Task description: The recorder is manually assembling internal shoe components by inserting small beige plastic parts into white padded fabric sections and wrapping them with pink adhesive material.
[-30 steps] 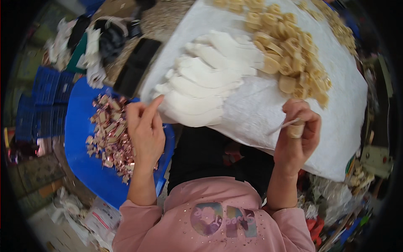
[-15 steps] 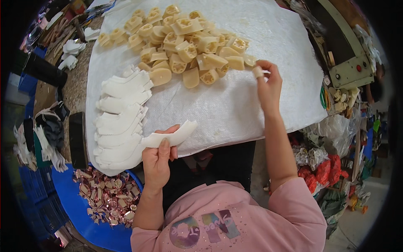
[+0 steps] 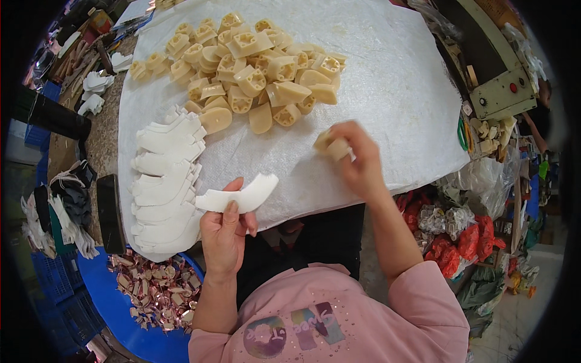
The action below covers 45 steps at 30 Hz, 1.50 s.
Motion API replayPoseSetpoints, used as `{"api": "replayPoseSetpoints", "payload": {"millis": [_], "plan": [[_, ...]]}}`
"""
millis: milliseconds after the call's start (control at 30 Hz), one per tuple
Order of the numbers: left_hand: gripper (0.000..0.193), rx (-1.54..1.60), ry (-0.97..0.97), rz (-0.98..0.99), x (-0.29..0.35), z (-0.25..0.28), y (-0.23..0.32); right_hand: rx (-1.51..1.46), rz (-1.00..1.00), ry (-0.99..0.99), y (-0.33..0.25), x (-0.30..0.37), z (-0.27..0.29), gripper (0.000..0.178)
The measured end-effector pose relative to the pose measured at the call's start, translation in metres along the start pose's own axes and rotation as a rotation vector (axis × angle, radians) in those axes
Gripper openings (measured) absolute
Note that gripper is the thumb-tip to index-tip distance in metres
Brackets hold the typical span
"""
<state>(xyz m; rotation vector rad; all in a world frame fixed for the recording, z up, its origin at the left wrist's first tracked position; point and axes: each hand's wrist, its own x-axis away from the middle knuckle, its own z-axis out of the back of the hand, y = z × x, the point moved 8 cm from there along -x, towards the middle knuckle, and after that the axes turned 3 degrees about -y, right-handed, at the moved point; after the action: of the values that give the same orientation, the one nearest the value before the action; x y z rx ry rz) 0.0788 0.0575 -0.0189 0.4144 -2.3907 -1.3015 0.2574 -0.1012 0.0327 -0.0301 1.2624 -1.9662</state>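
Between the thumb and fingers of my left hand (image 3: 225,239) is a curved white heel-cover piece (image 3: 242,195) with notched ends, held above the front edge of the sheeted table. My right hand (image 3: 361,158) is closed around a beige plastic shoe heel (image 3: 330,146), slightly smeared by motion, to the right of the cover piece and apart from it. Beyond both hands lies a heap of beige shoe heels (image 3: 260,118), several showing hollow ribbed ends. At the left, overlapping white cover pieces (image 3: 163,193) form a long fanned row.
White woven sheeting (image 3: 399,78) covers the table. A black phone (image 3: 111,213) lies by its left edge. Below stands a blue basin (image 3: 136,330) of shiny pinkish pieces (image 3: 160,287). At right are a pale green machine (image 3: 505,94) and red plastic bags (image 3: 478,236).
My right hand has come from the heap's right edge toward me, bringing a beige shoe heel. My left hand still holds the white piece, tilted slightly differently.
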Motion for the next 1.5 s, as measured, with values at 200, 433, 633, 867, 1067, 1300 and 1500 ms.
{"api": "replayPoseSetpoints", "payload": {"millis": [200, 433, 633, 867, 1067, 1300, 1500], "plan": [[0.042, 0.115, 0.022, 0.001, -0.001, -0.007, 0.002, 0.314, 0.1, -0.067, -0.02, 0.021, -0.03, 0.049], [0.041, -0.013, 0.02, -0.063, 0.01, -0.003, 0.006, -0.497, -0.006, -0.038, -0.062, 0.032, -0.038, 0.043], [0.039, 0.019, -0.048, -0.129, 0.017, -0.024, 0.021, -0.258, 0.443, 0.088, -0.099, 0.04, -0.059, 0.044], [0.036, -0.002, -0.05, -0.071, 0.021, -0.02, 0.015, -0.256, 0.474, 0.111, -0.097, 0.046, -0.066, 0.052], [0.037, -0.023, -0.039, -0.141, 0.023, -0.026, 0.019, -0.231, 0.483, 0.105, -0.096, 0.045, -0.066, 0.05], [0.042, -0.26, -0.026, -0.124, 0.027, -0.028, 0.018, 0.057, 0.519, 0.151, -0.098, 0.046, -0.066, 0.043], [0.035, -0.39, 0.008, -0.254, 0.024, -0.018, 0.031, 0.058, 0.466, 0.134, -0.091, 0.042, -0.061, 0.035]]}}
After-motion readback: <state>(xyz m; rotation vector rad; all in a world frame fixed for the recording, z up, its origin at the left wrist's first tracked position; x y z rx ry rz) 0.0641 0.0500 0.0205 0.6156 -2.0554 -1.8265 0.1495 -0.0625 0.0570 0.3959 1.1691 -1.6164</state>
